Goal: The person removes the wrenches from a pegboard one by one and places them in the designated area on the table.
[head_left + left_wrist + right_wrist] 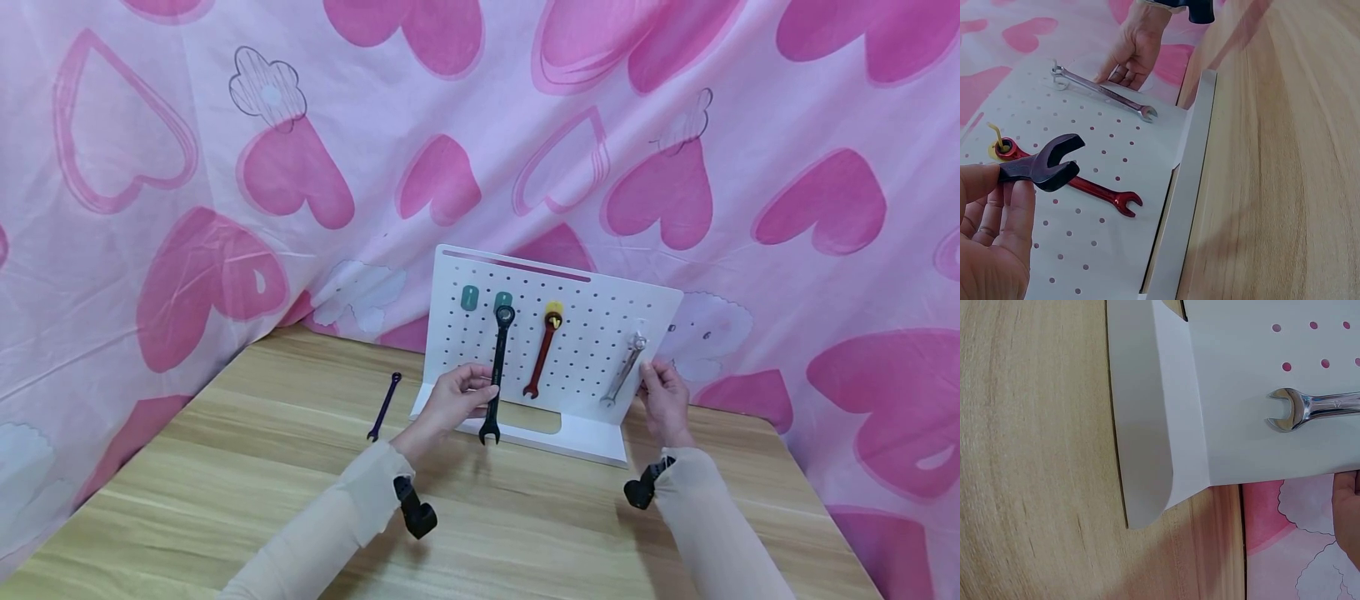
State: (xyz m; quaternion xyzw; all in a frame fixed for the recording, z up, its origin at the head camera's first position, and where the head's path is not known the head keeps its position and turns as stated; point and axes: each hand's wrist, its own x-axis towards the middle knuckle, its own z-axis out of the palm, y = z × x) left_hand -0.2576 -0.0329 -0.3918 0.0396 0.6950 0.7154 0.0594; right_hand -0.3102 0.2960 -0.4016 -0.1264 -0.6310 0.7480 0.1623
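A black wrench (497,367) is pinched in my left hand (455,395), its open end pointing down and its ring end up by a green hook (503,298). It stands in front of the white pegboard (585,333). My right hand (666,402) holds the board's right edge. On the board a red wrench (543,354) hangs from a yellow hook (554,308), and a silver wrench (624,371) hangs near the right side. In the left wrist view the black wrench's open jaw overlaps the red wrench (1104,190). Only part of my right hand (1347,519) shows in the right wrist view.
A dark purple wrench (385,407) lies on the wooden table (247,467), left of the board. Another green hook (469,297) sits at the board's upper left. Behind stands a pink cloth (442,100) with hearts. The board's base (592,437) rests on the table.
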